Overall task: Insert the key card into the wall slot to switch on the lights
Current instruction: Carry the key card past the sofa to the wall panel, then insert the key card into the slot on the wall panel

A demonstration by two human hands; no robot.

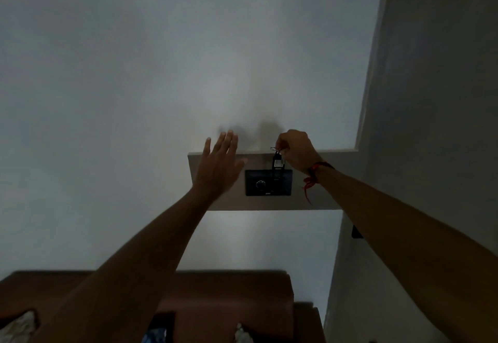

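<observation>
Head view, dim light: the right hand (295,151) has its fingers (280,144) pinched together on a metal ring, from which the dark key card (277,166) hangs directly below them, overlapping the top of the black wall slot panel (285,185); whether the card is seated cannot be told. Left hand (219,167) is raised with fingers spread apart, holding nothing, just left of the panel on the pale backing board (258,204). A red thread (310,181) circles the right wrist.

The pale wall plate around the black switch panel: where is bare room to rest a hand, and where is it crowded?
On the pale rectangular wall plate, bare strips lie below the black switch panel and right of it, towards the wall corner. It is crowded at the plate's left end, covered by the open left hand, and above the panel, where the right hand holds the dark key card.
</observation>
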